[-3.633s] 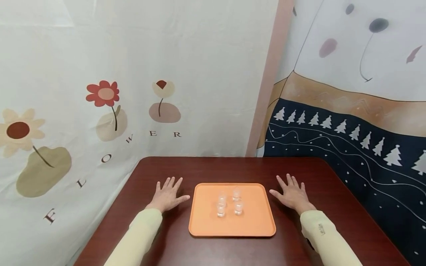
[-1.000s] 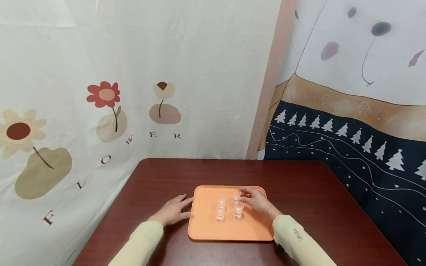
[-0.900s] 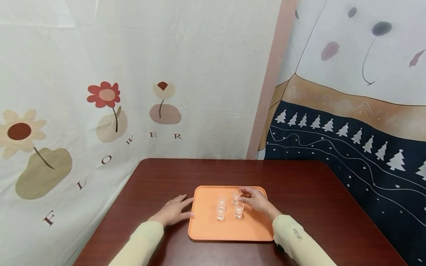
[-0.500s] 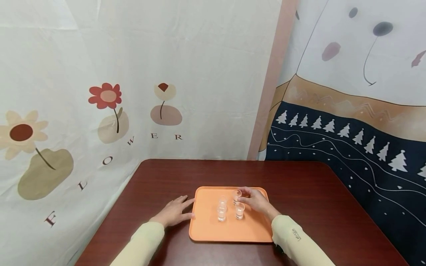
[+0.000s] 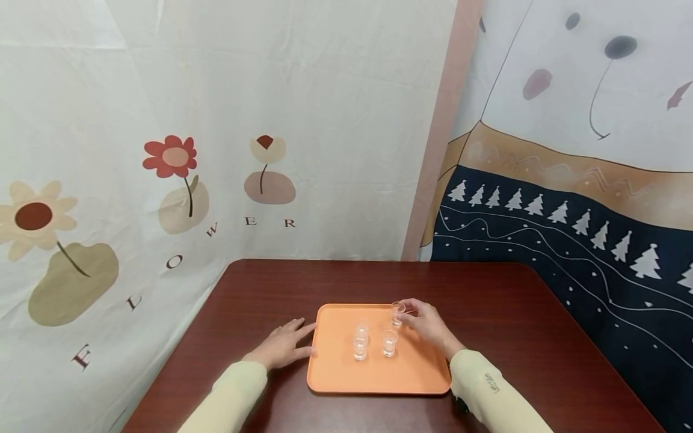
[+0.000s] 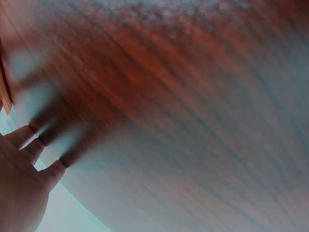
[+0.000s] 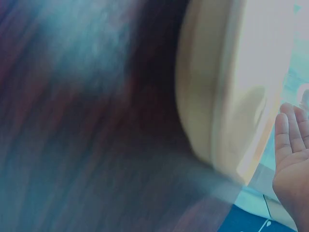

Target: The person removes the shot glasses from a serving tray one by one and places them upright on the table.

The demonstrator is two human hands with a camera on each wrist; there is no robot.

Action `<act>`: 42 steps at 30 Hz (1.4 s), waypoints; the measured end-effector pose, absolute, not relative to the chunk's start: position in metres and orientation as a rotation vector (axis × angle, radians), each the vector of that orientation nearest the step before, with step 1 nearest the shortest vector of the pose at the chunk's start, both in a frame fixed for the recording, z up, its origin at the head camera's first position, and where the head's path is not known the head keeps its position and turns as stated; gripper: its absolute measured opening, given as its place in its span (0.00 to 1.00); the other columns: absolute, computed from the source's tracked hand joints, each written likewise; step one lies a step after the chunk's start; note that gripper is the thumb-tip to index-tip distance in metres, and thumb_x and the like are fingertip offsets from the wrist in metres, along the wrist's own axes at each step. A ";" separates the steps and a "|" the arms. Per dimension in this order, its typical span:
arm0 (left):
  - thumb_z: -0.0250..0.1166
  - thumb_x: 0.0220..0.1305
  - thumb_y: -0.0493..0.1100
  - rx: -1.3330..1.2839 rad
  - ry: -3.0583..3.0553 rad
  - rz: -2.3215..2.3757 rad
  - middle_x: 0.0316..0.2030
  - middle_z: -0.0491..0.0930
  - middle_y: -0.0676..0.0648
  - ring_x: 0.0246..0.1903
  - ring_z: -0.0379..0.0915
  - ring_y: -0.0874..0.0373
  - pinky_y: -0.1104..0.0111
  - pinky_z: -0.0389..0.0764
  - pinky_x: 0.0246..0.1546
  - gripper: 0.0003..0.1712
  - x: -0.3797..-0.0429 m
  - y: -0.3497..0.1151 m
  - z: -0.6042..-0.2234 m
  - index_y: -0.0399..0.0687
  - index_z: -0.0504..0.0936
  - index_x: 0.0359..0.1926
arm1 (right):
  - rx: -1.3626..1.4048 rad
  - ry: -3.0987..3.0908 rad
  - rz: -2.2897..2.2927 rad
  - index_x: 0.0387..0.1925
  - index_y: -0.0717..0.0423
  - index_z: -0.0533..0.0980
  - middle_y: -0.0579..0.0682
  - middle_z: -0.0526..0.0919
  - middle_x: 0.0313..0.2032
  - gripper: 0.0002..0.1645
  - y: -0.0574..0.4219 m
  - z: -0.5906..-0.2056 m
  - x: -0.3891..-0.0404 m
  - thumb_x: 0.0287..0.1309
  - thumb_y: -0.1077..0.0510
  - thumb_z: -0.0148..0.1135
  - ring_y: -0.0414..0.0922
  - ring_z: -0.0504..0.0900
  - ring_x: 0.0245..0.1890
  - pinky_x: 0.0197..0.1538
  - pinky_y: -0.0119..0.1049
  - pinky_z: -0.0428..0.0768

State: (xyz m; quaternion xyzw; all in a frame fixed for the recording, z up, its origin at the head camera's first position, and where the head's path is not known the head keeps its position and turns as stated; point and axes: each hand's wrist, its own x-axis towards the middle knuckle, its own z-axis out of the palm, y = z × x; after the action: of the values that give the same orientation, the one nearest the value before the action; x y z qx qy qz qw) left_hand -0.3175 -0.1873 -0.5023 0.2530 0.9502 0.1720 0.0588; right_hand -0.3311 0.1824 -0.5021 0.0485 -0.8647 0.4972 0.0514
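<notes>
An orange tray (image 5: 335, 376) lies on the dark wood table, with small clear shot glasses on it. My right hand (image 5: 428, 322) pinches one shot glass (image 5: 397, 315) between thumb and fingers, over the tray's far right part. Three more stand upright: a near-left glass (image 5: 360, 349), a glass (image 5: 362, 328) just behind it, and a near-right glass (image 5: 389, 344). At the tray's left edge, my left hand (image 5: 280, 346) has its fingers extended, tips right at the rim. In the right wrist view the right hand (image 7: 294, 150) shows beside the tray's corner (image 7: 207, 87).
The table (image 5: 465, 282) has rounded far corners. Behind it hangs a pale cloth (image 5: 346, 120) printed with flowers and letters. On the right is a dark blue panel (image 5: 503, 222) with white trees.
From beside the tray, both hands have come in to it. In the last half second, my right hand has shifted one shot glass right and slightly away. The left hand stays put.
</notes>
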 end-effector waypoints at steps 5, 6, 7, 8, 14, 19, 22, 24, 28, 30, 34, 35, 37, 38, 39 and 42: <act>0.63 0.66 0.63 0.774 2.884 0.516 0.69 0.62 0.30 0.69 0.56 0.33 0.38 0.58 0.65 0.40 -0.318 -0.188 -0.503 0.50 0.67 0.73 | 0.099 -2.616 1.473 0.49 0.57 0.82 0.47 0.84 0.38 0.17 0.195 -0.496 -0.332 0.58 0.58 0.71 0.44 0.81 0.38 0.37 0.36 0.81; 0.63 0.66 0.63 0.774 2.883 0.518 0.69 0.62 0.30 0.69 0.55 0.33 0.38 0.58 0.64 0.40 -0.318 -0.188 -0.503 0.50 0.67 0.73 | 0.090 -2.614 1.452 0.49 0.57 0.82 0.47 0.84 0.38 0.18 0.198 -0.495 -0.332 0.58 0.57 0.72 0.44 0.81 0.38 0.37 0.36 0.81; 0.63 0.66 0.63 0.773 2.882 0.516 0.69 0.62 0.30 0.69 0.55 0.33 0.38 0.58 0.65 0.40 -0.318 -0.188 -0.503 0.50 0.67 0.73 | 0.083 -2.610 1.438 0.49 0.58 0.81 0.48 0.84 0.38 0.18 0.200 -0.495 -0.333 0.58 0.57 0.72 0.44 0.81 0.38 0.38 0.35 0.81; 0.63 0.66 0.62 0.773 2.882 0.517 0.69 0.62 0.30 0.69 0.55 0.33 0.38 0.58 0.65 0.40 -0.318 -0.188 -0.503 0.50 0.67 0.72 | 0.079 -2.601 1.428 0.49 0.59 0.81 0.48 0.84 0.38 0.18 0.203 -0.494 -0.334 0.58 0.57 0.72 0.45 0.81 0.39 0.39 0.35 0.81; 0.63 0.66 0.62 0.754 2.873 0.524 0.69 0.61 0.31 0.70 0.55 0.34 0.39 0.57 0.65 0.40 -0.317 -0.188 -0.502 0.51 0.67 0.73 | 0.024 -2.557 1.422 0.48 0.60 0.81 0.51 0.84 0.39 0.20 0.219 -0.488 -0.337 0.56 0.55 0.73 0.48 0.81 0.41 0.42 0.38 0.82; 0.63 0.66 0.63 0.759 2.878 0.525 0.69 0.61 0.31 0.70 0.55 0.33 0.39 0.57 0.66 0.40 -0.317 -0.188 -0.503 0.51 0.67 0.73 | -0.031 -2.549 1.443 0.52 0.59 0.79 0.54 0.83 0.42 0.24 0.236 -0.482 -0.338 0.59 0.51 0.72 0.48 0.81 0.42 0.49 0.42 0.82; 0.63 0.65 0.63 0.769 2.883 0.528 0.69 0.62 0.31 0.69 0.55 0.33 0.39 0.57 0.65 0.40 -0.318 -0.188 -0.504 0.50 0.67 0.73 | -0.065 -2.519 1.480 0.54 0.60 0.77 0.56 0.82 0.44 0.25 0.247 -0.480 -0.338 0.60 0.51 0.71 0.49 0.81 0.43 0.47 0.38 0.82; 0.63 0.65 0.63 0.771 2.882 0.529 0.69 0.62 0.31 0.69 0.55 0.33 0.39 0.57 0.65 0.40 -0.319 -0.188 -0.504 0.50 0.67 0.73 | -0.085 -2.495 1.491 0.55 0.62 0.76 0.58 0.82 0.45 0.26 0.255 -0.480 -0.338 0.61 0.52 0.70 0.50 0.82 0.43 0.44 0.34 0.82; 0.63 0.65 0.63 0.775 2.878 0.524 0.69 0.62 0.31 0.69 0.55 0.33 0.39 0.57 0.65 0.41 -0.320 -0.188 -0.505 0.51 0.67 0.73 | -0.144 -2.464 1.443 0.55 0.64 0.76 0.60 0.81 0.45 0.26 0.270 -0.481 -0.337 0.61 0.53 0.69 0.50 0.81 0.43 0.39 0.28 0.79; 0.63 0.65 0.63 0.775 2.876 0.526 0.69 0.62 0.31 0.69 0.55 0.33 0.39 0.57 0.65 0.41 -0.320 -0.188 -0.505 0.51 0.67 0.73 | -0.176 -2.463 1.407 0.55 0.64 0.76 0.61 0.81 0.46 0.26 0.277 -0.481 -0.336 0.61 0.52 0.69 0.51 0.81 0.43 0.39 0.26 0.77; 0.63 0.65 0.63 0.773 2.879 0.525 0.69 0.62 0.31 0.69 0.55 0.33 0.39 0.57 0.65 0.41 -0.320 -0.189 -0.505 0.51 0.67 0.73 | -0.231 -2.457 1.356 0.55 0.64 0.75 0.62 0.81 0.47 0.27 0.288 -0.482 -0.334 0.62 0.50 0.68 0.52 0.79 0.45 0.38 0.28 0.76; 0.63 0.65 0.63 0.773 2.878 0.524 0.69 0.61 0.31 0.69 0.55 0.33 0.39 0.57 0.65 0.40 -0.320 -0.189 -0.505 0.51 0.67 0.73 | -0.245 -2.457 1.351 0.55 0.64 0.75 0.62 0.81 0.47 0.27 0.290 -0.482 -0.334 0.62 0.50 0.68 0.52 0.78 0.45 0.38 0.29 0.76; 0.63 0.65 0.63 0.771 2.876 0.526 0.69 0.61 0.31 0.69 0.55 0.33 0.39 0.57 0.65 0.40 -0.319 -0.188 -0.504 0.51 0.67 0.73 | -0.279 -2.458 1.342 0.55 0.63 0.75 0.63 0.81 0.47 0.27 0.294 -0.483 -0.333 0.62 0.50 0.68 0.53 0.78 0.45 0.38 0.31 0.76; 0.63 0.65 0.63 0.772 2.874 0.528 0.69 0.61 0.30 0.69 0.55 0.33 0.39 0.57 0.65 0.40 -0.319 -0.188 -0.503 0.51 0.67 0.73 | -0.292 -2.460 1.337 0.55 0.64 0.75 0.63 0.81 0.48 0.27 0.296 -0.484 -0.333 0.63 0.50 0.67 0.53 0.78 0.45 0.39 0.32 0.76; 0.63 0.65 0.63 0.770 2.872 0.530 0.69 0.61 0.30 0.69 0.55 0.33 0.39 0.57 0.65 0.41 -0.319 -0.188 -0.503 0.50 0.67 0.73 | -0.304 -2.464 1.332 0.56 0.64 0.75 0.63 0.81 0.48 0.27 0.297 -0.484 -0.332 0.63 0.50 0.67 0.53 0.78 0.46 0.39 0.33 0.76; 0.63 0.65 0.63 0.765 2.867 0.534 0.69 0.61 0.30 0.70 0.55 0.33 0.38 0.57 0.65 0.41 -0.318 -0.188 -0.502 0.50 0.67 0.73 | -0.343 -2.474 1.321 0.57 0.64 0.74 0.64 0.81 0.50 0.28 0.300 -0.487 -0.332 0.64 0.49 0.66 0.54 0.77 0.47 0.40 0.35 0.76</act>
State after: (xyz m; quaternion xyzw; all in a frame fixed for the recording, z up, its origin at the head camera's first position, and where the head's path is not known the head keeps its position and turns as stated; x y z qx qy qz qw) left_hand -0.3180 -0.1876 -0.5025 0.2534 0.9490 0.1768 0.0632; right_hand -0.3317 0.2997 -0.4872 -0.1199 -0.8647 0.4617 0.1572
